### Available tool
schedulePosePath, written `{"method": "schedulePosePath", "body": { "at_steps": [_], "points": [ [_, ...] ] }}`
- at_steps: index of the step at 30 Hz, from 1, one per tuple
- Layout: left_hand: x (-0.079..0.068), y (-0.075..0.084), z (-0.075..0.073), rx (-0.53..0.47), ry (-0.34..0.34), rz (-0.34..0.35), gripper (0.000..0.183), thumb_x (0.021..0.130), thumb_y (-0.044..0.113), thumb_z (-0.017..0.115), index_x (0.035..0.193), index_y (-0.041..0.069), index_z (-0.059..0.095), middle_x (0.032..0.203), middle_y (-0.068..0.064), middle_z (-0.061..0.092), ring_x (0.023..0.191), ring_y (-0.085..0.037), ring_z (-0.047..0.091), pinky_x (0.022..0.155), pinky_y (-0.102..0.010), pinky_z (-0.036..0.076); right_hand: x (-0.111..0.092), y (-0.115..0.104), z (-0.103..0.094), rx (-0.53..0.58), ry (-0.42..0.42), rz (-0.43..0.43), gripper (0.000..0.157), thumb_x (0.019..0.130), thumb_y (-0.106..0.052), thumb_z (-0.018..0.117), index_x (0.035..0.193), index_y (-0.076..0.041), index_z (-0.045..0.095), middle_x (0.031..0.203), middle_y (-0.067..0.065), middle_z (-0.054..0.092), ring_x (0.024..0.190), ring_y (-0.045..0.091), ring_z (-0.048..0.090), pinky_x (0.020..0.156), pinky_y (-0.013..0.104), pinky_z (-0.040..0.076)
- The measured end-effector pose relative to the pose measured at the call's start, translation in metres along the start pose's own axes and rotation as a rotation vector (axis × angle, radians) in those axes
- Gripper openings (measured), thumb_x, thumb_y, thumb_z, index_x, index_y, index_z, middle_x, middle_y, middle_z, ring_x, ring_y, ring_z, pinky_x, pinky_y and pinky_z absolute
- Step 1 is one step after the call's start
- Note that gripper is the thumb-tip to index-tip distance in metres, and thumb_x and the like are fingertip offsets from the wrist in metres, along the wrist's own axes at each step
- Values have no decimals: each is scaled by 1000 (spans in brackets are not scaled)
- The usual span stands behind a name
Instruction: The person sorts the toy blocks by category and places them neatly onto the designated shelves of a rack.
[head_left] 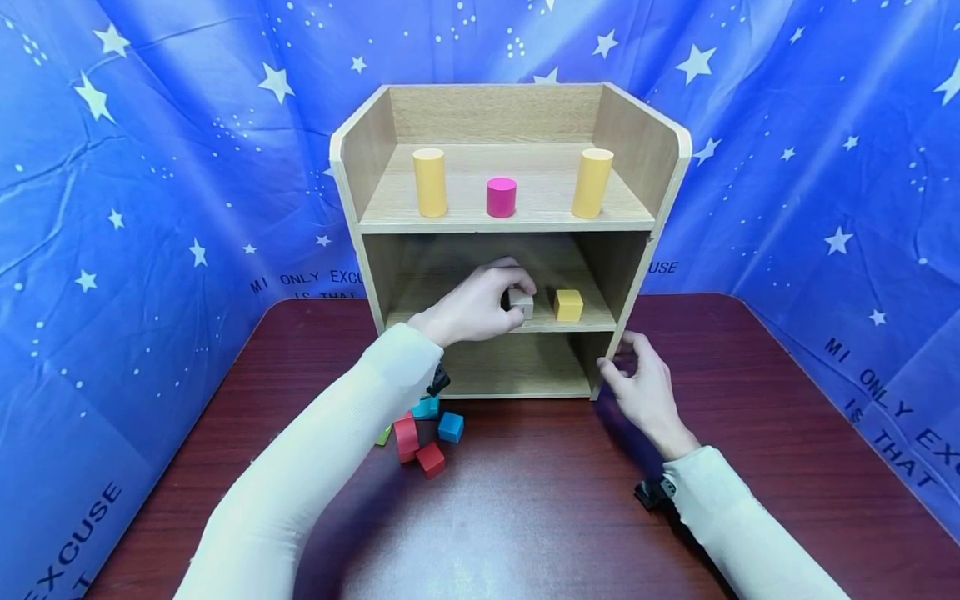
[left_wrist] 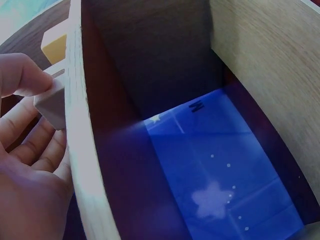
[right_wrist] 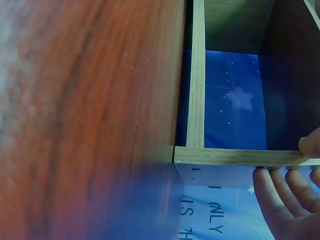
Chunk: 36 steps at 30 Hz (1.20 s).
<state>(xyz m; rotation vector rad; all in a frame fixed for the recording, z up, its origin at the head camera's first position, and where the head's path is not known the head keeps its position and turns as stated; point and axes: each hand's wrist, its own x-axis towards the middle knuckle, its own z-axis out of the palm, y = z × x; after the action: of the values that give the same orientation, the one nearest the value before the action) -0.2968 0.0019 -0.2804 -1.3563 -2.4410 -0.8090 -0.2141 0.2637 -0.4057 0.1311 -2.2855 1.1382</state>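
A small wooden shelf unit (head_left: 497, 113) stands at the back of the table. My left hand (head_left: 483, 304) reaches to its middle shelf and pinches a pale wooden block (head_left: 522, 306) between thumb and fingers, close to the shelf's front edge. In the left wrist view the thumb presses on the block (left_wrist: 51, 101). To the right of it sits a yellow cube (head_left: 568, 306). My right hand (head_left: 647, 387) grips the unit's right side panel (right_wrist: 240, 156) low down, with the thumb inside and the fingers along the outer face.
On the top shelf stand two tall yellow cylinders (head_left: 431, 183) with a short pink cylinder (head_left: 501, 198) between them. Left of centre on the table, a blue cube (head_left: 451, 427), a red cube (head_left: 431, 460), a red curved block (head_left: 406, 437) and other blocks lie partly under my left forearm.
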Motion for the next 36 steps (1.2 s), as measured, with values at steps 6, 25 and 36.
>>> {"method": "schedulePosePath", "body": {
  "at_steps": [6, 25, 36],
  "points": [
    [1, -1, 2, -1, 7, 6, 23, 78, 9, 60, 100, 9, 66, 102, 2, 57, 91, -11, 52, 84, -21, 42, 0, 0, 0, -6, -1, -5, 37, 83, -7, 69, 117, -1, 54, 98, 11, 63, 88, 23, 64, 68, 15, 49],
    [-1, -2, 3, 2, 21, 2, 24, 78, 10, 59, 101, 10, 67, 104, 2, 58, 92, -10, 53, 85, -21, 42, 0, -1, 0, -9, 3, -23, 37, 83, -7, 69, 117, -3, 55, 98, 9, 63, 88, 22, 63, 67, 12, 48],
    [-1, -3, 3, -9, 26, 20, 24, 78, 11, 60, 101, 9, 66, 103, 2, 57, 92, -10, 52, 85, -22, 42, 0, 0, 1, -14, 3, -10, 36, 83, -7, 69, 117, -1, 55, 99, 12, 64, 88, 26, 64, 68, 17, 50]
  ]
}}
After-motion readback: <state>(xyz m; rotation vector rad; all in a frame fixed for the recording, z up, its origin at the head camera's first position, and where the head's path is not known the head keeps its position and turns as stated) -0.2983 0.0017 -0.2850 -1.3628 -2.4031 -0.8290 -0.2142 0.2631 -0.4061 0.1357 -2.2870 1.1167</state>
